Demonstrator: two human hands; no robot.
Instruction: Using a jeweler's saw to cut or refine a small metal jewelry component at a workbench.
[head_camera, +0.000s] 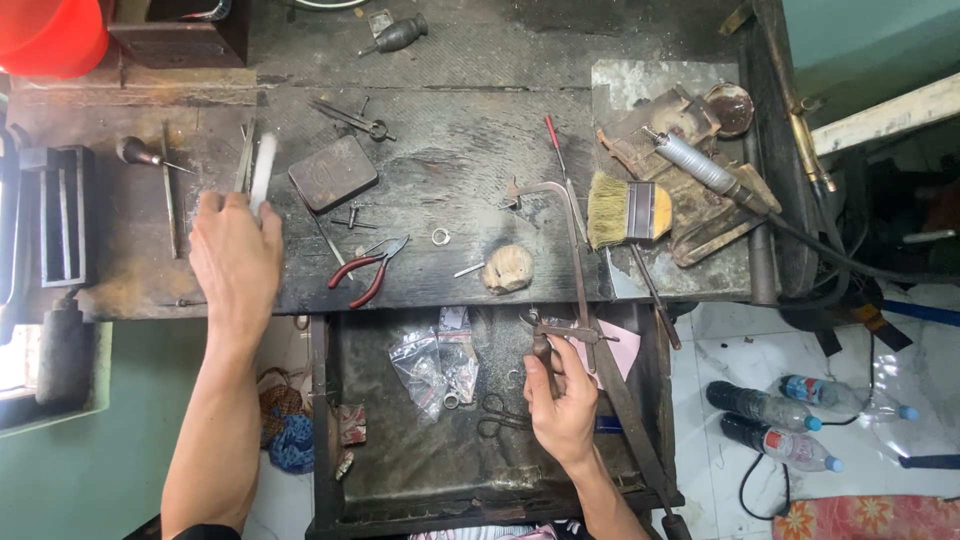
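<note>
Your left hand (235, 255) reaches up over the dark, scarred wooden bench (450, 180), its fingers closed around a flat pale strip, perhaps a file (263, 170), which stands up from the fingertips beside thin metal tweezers (244, 158). Just right of it lies a dark, rounded rectangular metal block (333, 173), and below that, red-handled pliers (365, 272) rest near the bench edge. A small silver ring (440, 236) sits on the wood a little further right, near a pale tan lump of wadding (509, 269).

Below the bench, an open dark drawer (400, 480) holds crumpled clear plastic bags (440, 365) and small black scissors (500, 415). Your right hand (565, 400) hovers over this drawer, fingers clamped on the dark handle of a metal-framed jeweller's saw (570, 250), whose frame stretches up onto the bench. Right of the frame lies a straw-bristled brush with a yellow and dark band (628, 210), and past it a grey rotary handpiece (695, 165) rests on worn leather.
</note>
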